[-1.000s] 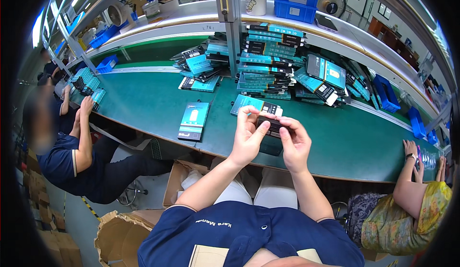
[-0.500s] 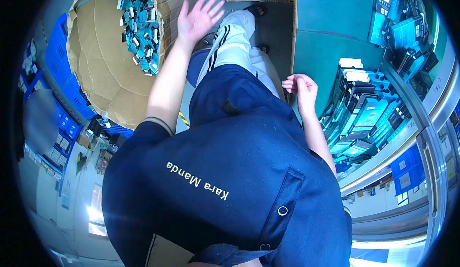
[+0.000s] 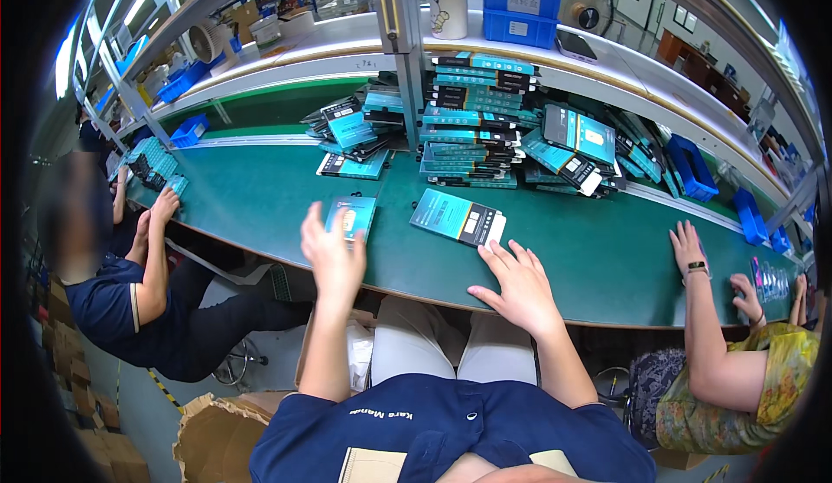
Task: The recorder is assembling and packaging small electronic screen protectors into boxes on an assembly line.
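My left hand (image 3: pixel 334 258) is raised at the near side of the green table, fingers apart, in front of a small flat teal box (image 3: pixel 354 214) that it partly covers. Whether its fingertips touch that box I cannot tell. My right hand (image 3: pixel 520 285) rests low over the table edge with its fingers spread. Its fingertips reach the white end flap of a second flat teal-and-black box (image 3: pixel 451 214), which lies at a slant on the table. Neither hand grips anything that I can see.
A tall stack of teal boxes (image 3: pixel 472 123) stands behind, with looser piles (image 3: pixel 572 141) to its right and left (image 3: pixel 351 128). A metal post (image 3: pixel 403 84) rises between them. Co-workers sit at both sides. An open cardboard carton (image 3: pixel 225 435) is by my left side.
The view has swung from my lap and a big carton of teal boxes to the table. My left hand, earlier beside that carton, is now over the table; my right hand is by a box.
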Demonstrator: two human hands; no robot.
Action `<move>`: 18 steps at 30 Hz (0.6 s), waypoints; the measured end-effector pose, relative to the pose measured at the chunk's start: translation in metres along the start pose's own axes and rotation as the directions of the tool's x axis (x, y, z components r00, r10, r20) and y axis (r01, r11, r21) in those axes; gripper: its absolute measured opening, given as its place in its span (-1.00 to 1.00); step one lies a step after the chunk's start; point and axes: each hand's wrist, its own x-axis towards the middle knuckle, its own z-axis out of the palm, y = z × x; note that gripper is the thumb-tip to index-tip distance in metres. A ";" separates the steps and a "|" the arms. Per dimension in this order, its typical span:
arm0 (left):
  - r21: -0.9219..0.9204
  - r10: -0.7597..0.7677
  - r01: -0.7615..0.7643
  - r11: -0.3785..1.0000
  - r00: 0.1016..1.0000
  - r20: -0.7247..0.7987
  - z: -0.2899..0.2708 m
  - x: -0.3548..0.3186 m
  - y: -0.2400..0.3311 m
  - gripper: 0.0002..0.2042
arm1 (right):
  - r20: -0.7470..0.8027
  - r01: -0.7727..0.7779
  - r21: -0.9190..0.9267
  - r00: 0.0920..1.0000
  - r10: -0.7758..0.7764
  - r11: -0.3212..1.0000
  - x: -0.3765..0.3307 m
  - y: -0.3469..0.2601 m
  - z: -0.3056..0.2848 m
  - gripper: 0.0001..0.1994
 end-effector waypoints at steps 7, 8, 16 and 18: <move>-0.323 0.615 -0.526 0.787 0.715 0.334 0.020 -0.027 0.090 -0.37 | 0.013 0.141 0.524 0.985 -0.173 0.840 -0.025 0.050 -0.015 -0.61; -0.304 0.605 -0.525 0.795 0.716 0.347 0.015 -0.022 0.095 -0.40 | -0.041 0.185 0.548 0.980 -0.194 0.816 -0.029 0.064 -0.017 -0.65; -0.468 0.567 -0.390 0.793 0.754 0.332 0.015 -0.016 0.108 -0.33 | -0.217 -0.277 0.488 0.880 0.422 0.828 -0.061 0.150 -0.065 -0.83; -0.474 0.546 -0.350 0.808 0.749 0.375 0.012 -0.018 0.107 -0.32 | -0.357 -0.183 0.359 0.879 0.317 0.915 -0.061 0.150 -0.068 -0.83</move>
